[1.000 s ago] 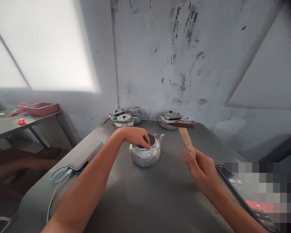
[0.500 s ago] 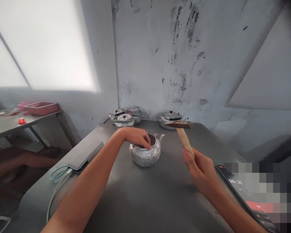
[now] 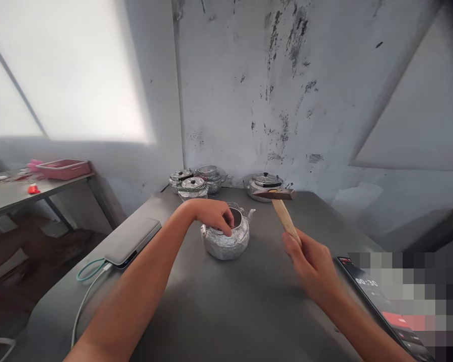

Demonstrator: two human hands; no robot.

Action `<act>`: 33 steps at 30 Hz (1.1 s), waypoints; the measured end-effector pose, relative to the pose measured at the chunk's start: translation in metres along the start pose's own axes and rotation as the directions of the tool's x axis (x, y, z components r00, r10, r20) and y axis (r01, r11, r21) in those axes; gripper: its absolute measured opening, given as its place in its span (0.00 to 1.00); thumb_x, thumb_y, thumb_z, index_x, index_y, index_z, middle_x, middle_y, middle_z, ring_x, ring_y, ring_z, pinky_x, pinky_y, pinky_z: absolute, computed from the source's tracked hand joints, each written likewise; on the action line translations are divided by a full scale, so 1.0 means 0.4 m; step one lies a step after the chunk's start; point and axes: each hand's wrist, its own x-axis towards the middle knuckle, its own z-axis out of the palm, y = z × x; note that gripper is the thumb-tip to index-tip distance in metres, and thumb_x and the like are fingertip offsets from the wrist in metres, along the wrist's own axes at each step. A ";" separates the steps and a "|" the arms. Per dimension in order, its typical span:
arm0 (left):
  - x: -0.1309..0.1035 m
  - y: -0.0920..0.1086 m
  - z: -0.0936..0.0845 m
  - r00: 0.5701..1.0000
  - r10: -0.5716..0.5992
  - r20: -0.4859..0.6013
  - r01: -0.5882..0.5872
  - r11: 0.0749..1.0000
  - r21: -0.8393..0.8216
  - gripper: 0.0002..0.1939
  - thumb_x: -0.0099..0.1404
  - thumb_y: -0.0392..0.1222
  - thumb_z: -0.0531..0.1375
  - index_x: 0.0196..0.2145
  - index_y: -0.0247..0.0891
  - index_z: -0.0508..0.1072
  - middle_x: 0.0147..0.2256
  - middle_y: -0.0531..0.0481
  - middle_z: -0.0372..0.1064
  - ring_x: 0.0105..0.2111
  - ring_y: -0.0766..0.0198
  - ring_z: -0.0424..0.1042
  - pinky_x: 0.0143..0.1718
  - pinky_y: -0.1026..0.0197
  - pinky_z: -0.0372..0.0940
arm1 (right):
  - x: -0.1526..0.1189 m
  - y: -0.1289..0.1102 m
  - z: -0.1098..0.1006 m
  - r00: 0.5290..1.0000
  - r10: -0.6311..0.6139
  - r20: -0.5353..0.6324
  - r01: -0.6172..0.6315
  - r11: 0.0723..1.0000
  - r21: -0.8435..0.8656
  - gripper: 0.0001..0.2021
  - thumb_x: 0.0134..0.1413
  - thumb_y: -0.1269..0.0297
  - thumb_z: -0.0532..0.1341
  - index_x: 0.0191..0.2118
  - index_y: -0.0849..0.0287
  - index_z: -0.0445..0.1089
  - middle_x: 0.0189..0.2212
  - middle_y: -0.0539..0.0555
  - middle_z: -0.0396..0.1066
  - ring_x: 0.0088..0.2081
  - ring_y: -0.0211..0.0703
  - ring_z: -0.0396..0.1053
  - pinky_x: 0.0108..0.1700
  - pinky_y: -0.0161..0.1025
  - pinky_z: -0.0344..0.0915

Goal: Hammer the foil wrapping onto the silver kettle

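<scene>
The silvery kettle (image 3: 226, 246) sits on the tabletop (image 3: 230, 311), right beneath the nearer left hand (image 3: 211, 213), whose bent fingers dip over its rim; I can't tell whether they grip. The right hand's (image 3: 312, 259) fingers wrap the hammer (image 3: 286, 216), handle slanting forward-left from them, the kettle leftward, apart.

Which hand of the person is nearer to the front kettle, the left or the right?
Left. The left hand is on the front kettle, at its open mouth; the right hand is apart from it, to its right, holding a hammer.
</scene>
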 end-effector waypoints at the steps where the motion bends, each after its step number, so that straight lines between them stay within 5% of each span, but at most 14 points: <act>1: 0.000 0.002 0.000 1.000 -0.001 -0.001 0.001 1.000 0.005 0.08 0.54 0.47 0.64 0.30 0.42 0.78 0.30 0.50 0.73 0.26 0.62 0.67 0.25 0.64 0.55 | 0.000 0.001 0.000 1.000 -0.002 -0.005 0.002 1.000 0.001 0.22 0.66 0.47 0.49 0.24 0.54 0.48 0.19 0.44 0.45 0.22 0.34 0.45 0.24 0.35 0.45; 11: -0.001 0.018 0.005 0.999 0.035 -0.020 -0.032 0.993 0.112 0.07 0.57 0.46 0.62 0.31 0.41 0.76 0.32 0.50 0.75 0.29 0.61 0.69 0.28 0.63 0.58 | 0.002 0.006 0.006 1.000 0.019 0.004 -0.019 1.000 0.008 0.23 0.66 0.46 0.49 0.24 0.54 0.48 0.19 0.44 0.45 0.22 0.34 0.46 0.24 0.35 0.45; 20: -0.014 0.012 -0.004 0.999 0.000 -0.033 -0.001 1.000 -0.015 0.13 0.59 0.52 0.62 0.33 0.41 0.79 0.32 0.48 0.75 0.30 0.61 0.70 0.28 0.64 0.59 | 0.002 0.006 0.004 0.999 0.048 0.024 -0.048 0.999 -0.010 0.23 0.65 0.44 0.48 0.25 0.55 0.47 0.20 0.44 0.45 0.22 0.34 0.45 0.25 0.36 0.45; 33: 0.009 0.004 0.001 1.000 0.028 0.007 -0.028 0.999 0.032 0.14 0.62 0.52 0.59 0.31 0.39 0.76 0.25 0.52 0.67 0.24 0.66 0.61 0.26 0.63 0.57 | 0.001 0.006 0.005 0.998 0.056 0.028 -0.054 0.997 -0.049 0.24 0.65 0.43 0.47 0.25 0.55 0.46 0.20 0.44 0.44 0.23 0.34 0.44 0.26 0.36 0.43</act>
